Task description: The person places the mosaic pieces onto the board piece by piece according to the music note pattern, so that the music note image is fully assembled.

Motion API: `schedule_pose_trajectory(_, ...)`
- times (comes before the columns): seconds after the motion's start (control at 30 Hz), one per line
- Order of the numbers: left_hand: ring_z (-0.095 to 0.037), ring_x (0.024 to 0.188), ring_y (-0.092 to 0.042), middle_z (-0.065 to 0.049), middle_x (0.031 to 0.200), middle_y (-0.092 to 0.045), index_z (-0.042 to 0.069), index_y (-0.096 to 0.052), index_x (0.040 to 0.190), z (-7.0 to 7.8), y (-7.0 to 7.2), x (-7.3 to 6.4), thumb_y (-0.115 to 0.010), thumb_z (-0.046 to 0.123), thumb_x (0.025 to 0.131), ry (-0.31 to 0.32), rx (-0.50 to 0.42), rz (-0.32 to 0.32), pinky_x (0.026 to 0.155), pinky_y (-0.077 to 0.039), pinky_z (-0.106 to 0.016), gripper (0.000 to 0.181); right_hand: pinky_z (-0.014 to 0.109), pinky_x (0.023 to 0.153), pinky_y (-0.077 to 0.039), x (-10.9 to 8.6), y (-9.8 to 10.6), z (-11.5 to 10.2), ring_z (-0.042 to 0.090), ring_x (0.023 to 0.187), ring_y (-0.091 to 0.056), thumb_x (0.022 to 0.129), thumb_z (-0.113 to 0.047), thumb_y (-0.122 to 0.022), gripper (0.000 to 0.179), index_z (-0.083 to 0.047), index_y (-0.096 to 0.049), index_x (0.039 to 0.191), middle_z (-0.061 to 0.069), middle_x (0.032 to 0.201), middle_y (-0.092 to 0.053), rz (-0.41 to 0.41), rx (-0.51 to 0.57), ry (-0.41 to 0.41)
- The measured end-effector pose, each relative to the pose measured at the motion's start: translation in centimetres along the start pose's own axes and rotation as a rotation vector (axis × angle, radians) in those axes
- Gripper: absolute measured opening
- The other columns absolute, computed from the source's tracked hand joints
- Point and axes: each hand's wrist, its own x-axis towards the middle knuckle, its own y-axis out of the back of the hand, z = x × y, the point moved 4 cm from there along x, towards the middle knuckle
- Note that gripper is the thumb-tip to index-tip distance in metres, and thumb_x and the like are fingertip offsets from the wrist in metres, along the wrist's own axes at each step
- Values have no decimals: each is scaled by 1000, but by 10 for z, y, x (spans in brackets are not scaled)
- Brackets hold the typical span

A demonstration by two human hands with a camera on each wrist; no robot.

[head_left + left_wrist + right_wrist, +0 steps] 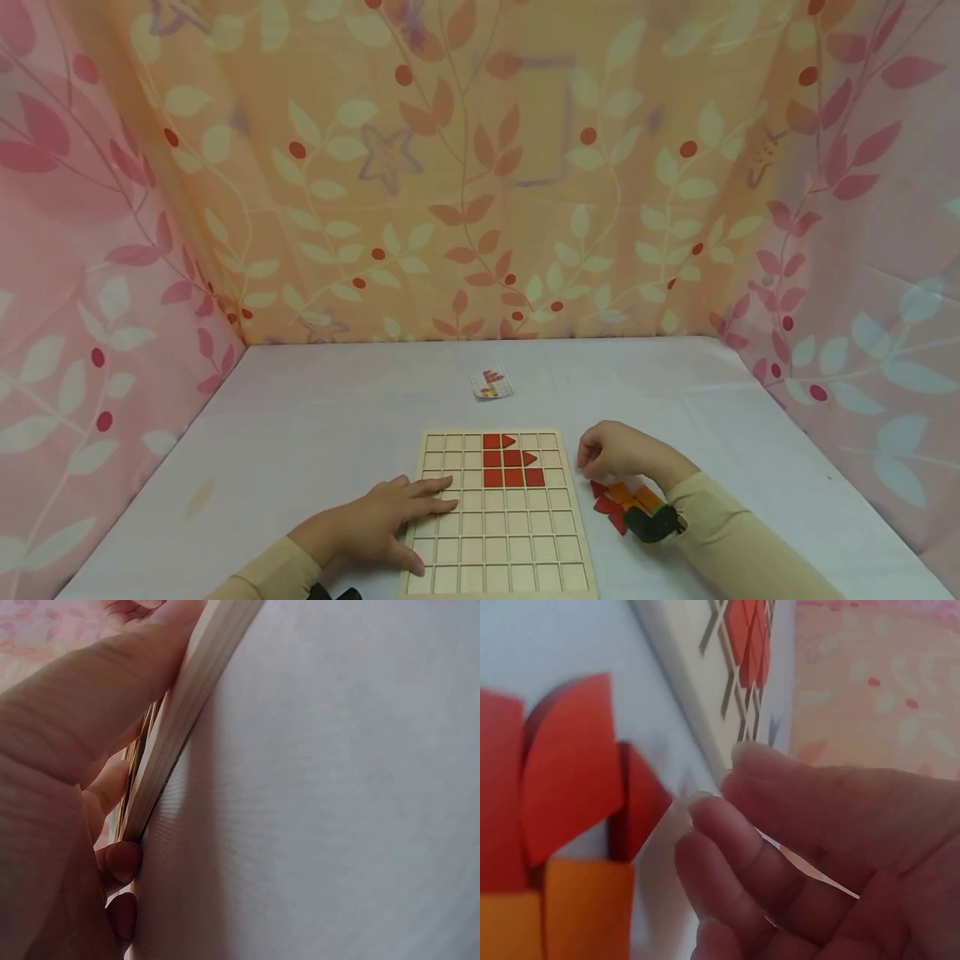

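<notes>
Probably light and stiff, the loose tiles (577, 772) right of the board (496, 525) should pinch best by their edges; left hand (384, 515) spread, right hand (617, 451) curled, contents unclear.

The gridded board (496, 523) looked like pale, bare wood, smooth and matt, with fine lines along its edge. The red pieces (574, 776) and orange pieces (589, 911) had a smooth, flat-coloured, mostly matt finish. Matt, finely woven cloth covered the worktop (337, 417); the backdrop (480, 208) was printed fabric, the card (491, 383) seemingly paper
</notes>
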Motion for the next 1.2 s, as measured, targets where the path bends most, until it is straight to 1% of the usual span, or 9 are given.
schedule_pose_trajectory(0.1,-44,132,-19,6,152,-15,37,-30,142,0,0,0,-57,62,74,5,-7,-2,96,-16,-67,77,27,50,-38,-5,-1,7,15,58,-49,72,-5,-73,11,-11,-63,72,1,62,-57,-24,26,-72)
schedule_pose_trajectory(0.2,-43,131,-20,7,152,-16,37,-30,142,1,0,0,-57,62,74,2,-9,1,96,-17,-66,77,26,48,-35,-9,-4,13,15,55,-47,72,-6,-74,13,-11,-63,74,2,62,-55,-49,52,-112)
schedule_pose_trajectory(0.3,-43,130,-22,6,152,-16,36,-30,142,2,0,0,-57,62,74,-11,-6,6,96,-18,-66,77,25,48,-34,-11,-6,17,15,54,-44,72,-5,-74,14,-11,-62,75,1,61,-52,-68,68,-83)
schedule_pose_trajectory(0.47,-42,130,-22,6,152,-16,36,-30,142,1,-1,0,-56,62,75,-15,-7,6,95,-18,-66,77,27,50,-37,-10,-8,18,14,55,-46,70,1,-72,16,-10,-61,74,0,61,-51,-80,49,34)
schedule_pose_trajectory(0.77,-44,131,-20,4,152,-16,35,-30,142,-2,-1,2,-56,62,75,-26,-8,-3,95,-18,-67,77,30,53,-41,-9,-6,15,17,60,-50,69,2,-73,19,-7,-56,72,1,64,-54,-101,44,114)
schedule_pose_trajectory(0.87,-43,132,-20,5,152,-16,36,-29,142,-2,-1,2,-56,62,75,-21,-3,-2,96,-18,-66,77,30,54,-41,-9,-5,14,17,60,-50,70,-1,-73,18,-7,-57,71,1,64,-55,-119,59,107)
schedule_pose_trajectory(1.03,-43,132,-20,5,152,-16,36,-29,142,-2,-1,2,-57,62,75,-20,8,6,96,-18,-66,77,28,51,-38,-9,-5,12,16,58,-49,72,-5,-74,16,-8,-58,70,0,64,-56,-144,68,59)
schedule_pose_trajectory(1.1,-43,132,-20,5,152,-16,36,-29,142,-2,-1,2,-57,62,75,-24,8,8,96,-18,-66,77,26,48,-35,-8,-3,11,15,55,-47,74,-6,-73,16,-9,-58,70,1,63,-55,-137,68,43)
schedule_pose_trajectory(1.2,-43,132,-19,6,152,-16,36,-29,142,-1,0,1,-57,62,75,-16,-2,0,96,-17,-66,77,25,45,-35,-7,0,9,15,52,-46,76,-9,-71,16,-10,-56,71,1,61,-53,-93,66,40)
